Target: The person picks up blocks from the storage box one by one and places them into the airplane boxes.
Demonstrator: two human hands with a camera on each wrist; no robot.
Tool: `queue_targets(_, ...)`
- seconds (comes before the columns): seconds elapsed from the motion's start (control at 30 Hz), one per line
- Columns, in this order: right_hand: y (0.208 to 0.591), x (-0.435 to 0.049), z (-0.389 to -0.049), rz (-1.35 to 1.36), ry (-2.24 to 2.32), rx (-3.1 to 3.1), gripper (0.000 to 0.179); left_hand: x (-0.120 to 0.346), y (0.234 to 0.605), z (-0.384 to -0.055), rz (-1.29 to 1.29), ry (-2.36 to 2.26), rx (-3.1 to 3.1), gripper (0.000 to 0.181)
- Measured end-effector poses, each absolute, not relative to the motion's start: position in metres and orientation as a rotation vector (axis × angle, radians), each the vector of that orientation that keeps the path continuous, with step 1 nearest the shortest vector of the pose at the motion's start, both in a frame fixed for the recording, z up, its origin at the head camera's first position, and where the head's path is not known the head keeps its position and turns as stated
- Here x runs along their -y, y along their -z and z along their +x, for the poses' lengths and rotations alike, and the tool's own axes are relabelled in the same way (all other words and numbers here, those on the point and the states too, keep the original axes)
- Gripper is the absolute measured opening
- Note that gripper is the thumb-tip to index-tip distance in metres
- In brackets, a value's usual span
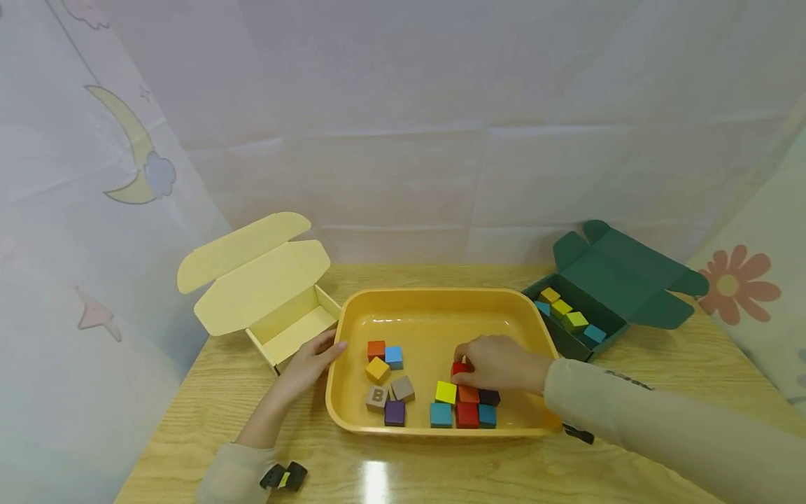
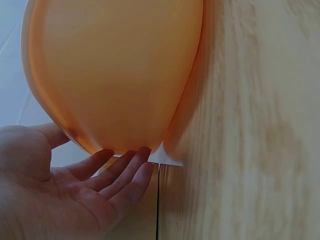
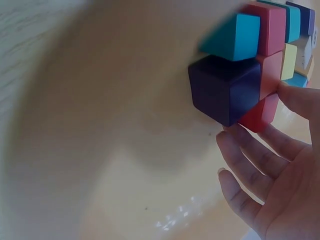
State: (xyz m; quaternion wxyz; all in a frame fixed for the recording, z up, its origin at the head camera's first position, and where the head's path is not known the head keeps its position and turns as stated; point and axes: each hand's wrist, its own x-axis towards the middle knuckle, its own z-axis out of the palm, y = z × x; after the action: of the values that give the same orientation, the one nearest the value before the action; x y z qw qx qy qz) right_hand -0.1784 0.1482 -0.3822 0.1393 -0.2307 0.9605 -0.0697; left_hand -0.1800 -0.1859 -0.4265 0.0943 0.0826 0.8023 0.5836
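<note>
Gripping red cube [image 1: 460, 367] in right hand [image 1: 499, 362], left edge of tray [image 1: 422, 330] in left hand [image 1: 308, 364]; ease away without nudging orange cube [image 1: 468, 395]

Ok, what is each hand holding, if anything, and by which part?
The right hand pinches a red cube, fingers at its far side, thumb by its near-left edge. The left hand holds the yellow tray by its left rim.

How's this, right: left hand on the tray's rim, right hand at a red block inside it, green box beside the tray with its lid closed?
Not quite: the green box isn't closed. The head view shows its lid open. The rest holds: left hand on the rim of the tray, right hand at a red block.
</note>
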Motion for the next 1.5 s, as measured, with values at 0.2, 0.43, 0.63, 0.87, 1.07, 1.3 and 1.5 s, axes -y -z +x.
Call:
queue_targets(0.2, 0.384, -0.147, -0.179, -0.681, 0.186, -2.778, 0.028, 0.186, 0.428, -0.181, 0.246, -1.733, -2.373, 0.050)
queue_targets(0.43, 0.382, -0.147, -0.181, -0.657, 0.196, -2.762, 0.029, 0.186, 0.428, -0.181, 0.241, -1.719, -2.387, 0.049)
queue_targets(0.63, 0.381, -0.144, -0.183, -0.627, 0.188, -2.737, 0.030, 0.186, 0.428, -0.181, 0.247, -1.721, -2.379, 0.049)
queue_targets(0.87, 0.379, -0.143, -0.183, -0.647, 0.203, -2.756, 0.029, 0.186, 0.428, -0.181, 0.254, -1.721, -2.377, 0.049)
queue_targets(1.07, 0.370, -0.150, -0.187, -0.648, 0.164, -2.800, 0.032, 0.186, 0.427, -0.181, 0.250, -1.720, -2.382, 0.048)
queue_targets(1.3, 0.348, -0.163, -0.194, -0.635, 0.250, -2.797, 0.033, 0.187, 0.427, -0.180, 0.262, -1.719, -2.379, 0.050)
queue_targets(1.5, 0.329, -0.179, -0.198, -0.571, 0.255, -2.819, 0.036, 0.187, 0.426, -0.180, 0.264, -1.727, -2.370, 0.050)
